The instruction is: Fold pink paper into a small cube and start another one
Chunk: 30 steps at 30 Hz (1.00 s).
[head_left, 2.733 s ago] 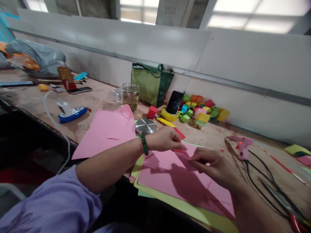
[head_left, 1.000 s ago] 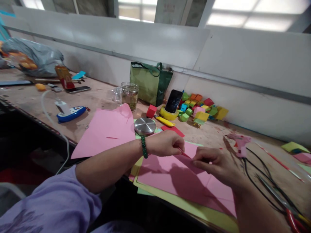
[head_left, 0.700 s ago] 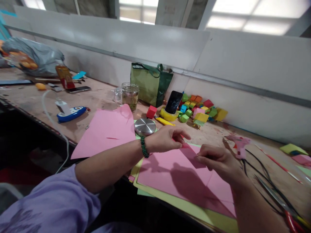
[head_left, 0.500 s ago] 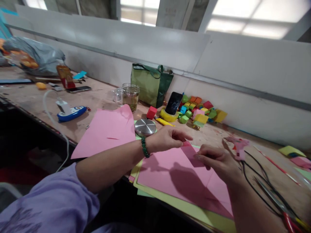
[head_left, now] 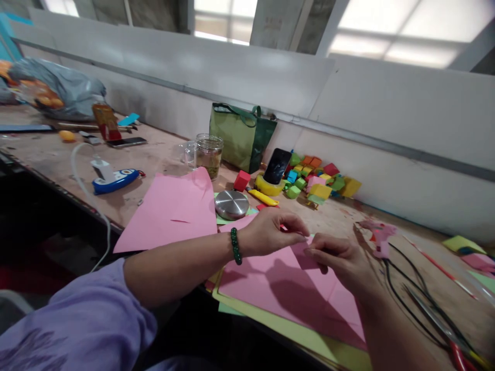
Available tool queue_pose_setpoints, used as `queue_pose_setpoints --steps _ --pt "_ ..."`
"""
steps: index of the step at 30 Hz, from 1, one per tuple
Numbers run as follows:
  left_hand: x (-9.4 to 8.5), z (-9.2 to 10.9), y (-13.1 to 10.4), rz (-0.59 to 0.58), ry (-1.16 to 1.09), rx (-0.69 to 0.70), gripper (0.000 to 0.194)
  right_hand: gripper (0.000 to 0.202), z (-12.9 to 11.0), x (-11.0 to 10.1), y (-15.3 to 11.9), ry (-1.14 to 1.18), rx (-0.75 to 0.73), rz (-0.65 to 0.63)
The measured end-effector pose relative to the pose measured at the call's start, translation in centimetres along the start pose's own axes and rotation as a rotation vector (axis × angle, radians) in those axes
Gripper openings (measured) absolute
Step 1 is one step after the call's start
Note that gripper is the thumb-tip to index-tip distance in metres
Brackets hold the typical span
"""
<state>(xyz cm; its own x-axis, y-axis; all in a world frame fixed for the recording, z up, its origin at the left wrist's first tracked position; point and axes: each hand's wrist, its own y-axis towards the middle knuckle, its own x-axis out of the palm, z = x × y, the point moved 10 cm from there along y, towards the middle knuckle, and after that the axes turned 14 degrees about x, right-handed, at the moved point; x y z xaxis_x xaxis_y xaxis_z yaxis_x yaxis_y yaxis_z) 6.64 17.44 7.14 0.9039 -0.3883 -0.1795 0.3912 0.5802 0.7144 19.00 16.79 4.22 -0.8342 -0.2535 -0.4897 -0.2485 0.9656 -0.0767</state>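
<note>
Over the large pink sheet [head_left: 286, 288], both hands meet at a small piece of pink paper [head_left: 303, 256]. My left hand [head_left: 276, 233], with a green bead bracelet at the wrist, pinches the upper edge of the piece between thumb and fingers. On the other side my right hand [head_left: 334, 253] grips the piece with thumb and curled fingers. Part of the piece is hidden by the fingers. Yellow and green sheets [head_left: 309, 346] lie under the large pink sheet.
Another pink sheet [head_left: 166, 211] and a round metal lid [head_left: 232, 204] lie at the left. Behind are a glass mug [head_left: 209, 154], green bag [head_left: 240, 136], phone [head_left: 277, 166] and paper cubes [head_left: 319, 191]. A pink glue gun [head_left: 381, 237] and scissors [head_left: 433, 314] are at the right.
My left hand has shifted slightly right and down, closer to my right hand, and its fingers have closed more on the pink piece. My right hand has barely moved.
</note>
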Motion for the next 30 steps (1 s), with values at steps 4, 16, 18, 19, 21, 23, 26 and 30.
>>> queue_pose_setpoints --steps 4,16,18,19,21,23,26,30 --pt "0.1 0.2 -0.2 0.052 -0.032 0.03 0.001 0.03 -0.4 0.1 -0.1 0.017 -0.013 -0.005" --pt "1.6 -0.9 -0.9 0.147 -0.374 0.012 0.021 0.009 0.6 0.1 -0.3 0.2 -0.175 0.085" --pt "1.5 -0.7 -0.9 0.16 -0.367 0.023 0.023 0.006 0.4 0.0 -0.6 0.22 -0.192 0.096" --pt "1.7 -0.7 -0.9 0.152 -0.382 0.02 0.024 0.006 0.1 0.0 -0.8 0.224 -0.203 0.101" --pt "2.6 -0.7 -1.0 0.085 -0.462 -0.006 0.026 0.007 -0.6 0.0 -1.2 0.214 -0.227 0.12" --pt "3.7 -0.9 -1.1 0.013 -0.538 -0.038 0.029 0.01 -1.5 0.0 -1.5 0.17 -0.257 0.162" --pt "4.1 -1.3 -1.2 -0.013 -0.544 -0.057 0.03 0.014 -2.5 -0.1 -2.0 0.09 -0.298 0.216" --pt "3.5 -2.6 -1.5 0.058 -0.459 -0.104 0.029 0.004 -2.1 -0.8 -2.2 -0.014 -0.276 0.195"
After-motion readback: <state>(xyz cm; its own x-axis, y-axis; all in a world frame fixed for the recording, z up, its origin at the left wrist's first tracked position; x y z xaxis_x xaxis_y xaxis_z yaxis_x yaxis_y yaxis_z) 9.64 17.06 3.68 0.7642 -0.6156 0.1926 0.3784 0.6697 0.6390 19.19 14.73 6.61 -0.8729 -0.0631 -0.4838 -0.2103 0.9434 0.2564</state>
